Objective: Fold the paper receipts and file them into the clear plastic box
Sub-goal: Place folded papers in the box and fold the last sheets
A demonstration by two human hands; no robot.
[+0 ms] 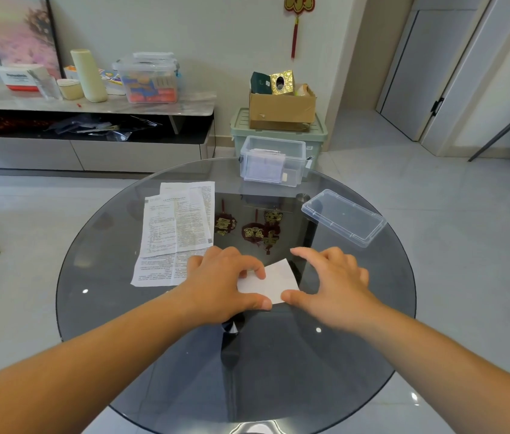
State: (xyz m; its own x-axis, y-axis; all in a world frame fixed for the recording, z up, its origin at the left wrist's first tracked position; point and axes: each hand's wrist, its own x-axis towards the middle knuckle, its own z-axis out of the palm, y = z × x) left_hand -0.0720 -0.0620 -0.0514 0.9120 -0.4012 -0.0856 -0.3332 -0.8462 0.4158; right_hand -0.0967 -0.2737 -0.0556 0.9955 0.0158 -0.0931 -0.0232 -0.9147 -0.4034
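Clearly the folded receipt (pixel 278 280), flat on the glass table (pixel 294 377) w/ left hand (pixel 219 283) pinching one end and right hand (pixel 338 285) splayed, thumb touching its corner, looks light, limp & slippery (grab by edges).

Left hand (pixel 216 286) pinches folded receipt (pixel 279 281), right hand (pixel 338 286) touching.
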